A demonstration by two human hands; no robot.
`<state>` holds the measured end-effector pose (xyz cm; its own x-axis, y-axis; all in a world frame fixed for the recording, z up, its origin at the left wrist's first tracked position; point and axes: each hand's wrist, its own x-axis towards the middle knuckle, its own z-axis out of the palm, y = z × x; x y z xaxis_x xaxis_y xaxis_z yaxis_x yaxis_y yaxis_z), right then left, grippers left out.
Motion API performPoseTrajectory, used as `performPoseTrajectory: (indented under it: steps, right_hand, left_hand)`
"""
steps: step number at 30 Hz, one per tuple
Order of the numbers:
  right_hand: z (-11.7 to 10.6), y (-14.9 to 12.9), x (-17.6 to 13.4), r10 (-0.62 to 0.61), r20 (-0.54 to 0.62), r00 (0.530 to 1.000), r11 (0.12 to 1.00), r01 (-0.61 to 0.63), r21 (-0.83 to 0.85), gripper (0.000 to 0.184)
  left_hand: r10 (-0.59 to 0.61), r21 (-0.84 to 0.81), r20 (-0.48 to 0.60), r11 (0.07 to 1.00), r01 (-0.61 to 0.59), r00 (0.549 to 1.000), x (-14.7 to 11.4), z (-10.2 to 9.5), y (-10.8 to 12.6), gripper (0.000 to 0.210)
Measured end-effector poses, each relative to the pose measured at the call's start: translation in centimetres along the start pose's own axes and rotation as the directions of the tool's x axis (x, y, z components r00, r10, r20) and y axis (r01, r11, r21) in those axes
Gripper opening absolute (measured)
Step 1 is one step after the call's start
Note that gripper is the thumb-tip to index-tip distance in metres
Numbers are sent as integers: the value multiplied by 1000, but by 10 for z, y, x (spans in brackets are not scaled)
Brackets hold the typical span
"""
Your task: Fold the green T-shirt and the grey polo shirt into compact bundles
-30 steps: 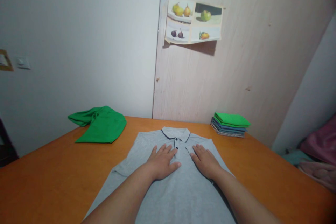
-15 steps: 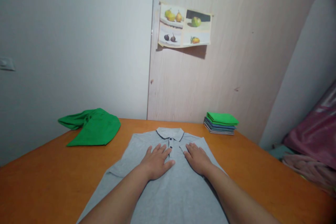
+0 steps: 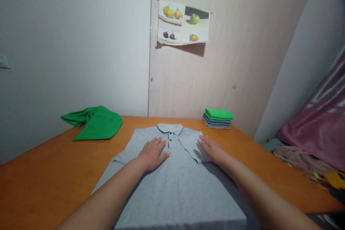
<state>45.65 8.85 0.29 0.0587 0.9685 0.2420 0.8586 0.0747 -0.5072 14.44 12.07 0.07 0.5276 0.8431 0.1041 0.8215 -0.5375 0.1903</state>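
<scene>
Centrally, a grey fabric polo shirt with a dark-edged collar lies front-up on the flat orange worktop. The left hand rests flat upon it, the right hand at its inward-folded sleeve; each grip is apart, unclenched.

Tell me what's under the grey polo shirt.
The orange table shows on both sides of the grey polo shirt and appears to continue beneath it; anything directly underneath is covered.
</scene>
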Motion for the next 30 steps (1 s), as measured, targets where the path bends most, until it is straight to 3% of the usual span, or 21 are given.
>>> performPoseTrajectory:
  steps: [4,7,10,16,30]
  right_hand:
    - [10,-17,-43,-73,78,994,993,79,-86,82]
    - [25,-29,-70,-43,212,976,982,80,-171,86]
    - [36,-34,-84,-12,251,968,970,72,-232,88]
    - [36,-35,-84,-7,258,966,966,73,-248,89]
    - [38,-30,-85,-27,248,968,960,94,-264,87]
  left_hand:
    - [-1,0,14,1000,1,1000,-25,-3,3,76]
    - [-14,21,26,1000,13,1000,-40,3,5,77]
    - [-42,42,46,998,40,998,-46,12,4,78]
    - [-52,59,16,997,51,999,-46,20,0,79]
    - [-44,39,27,998,43,999,-49,16,4,79]
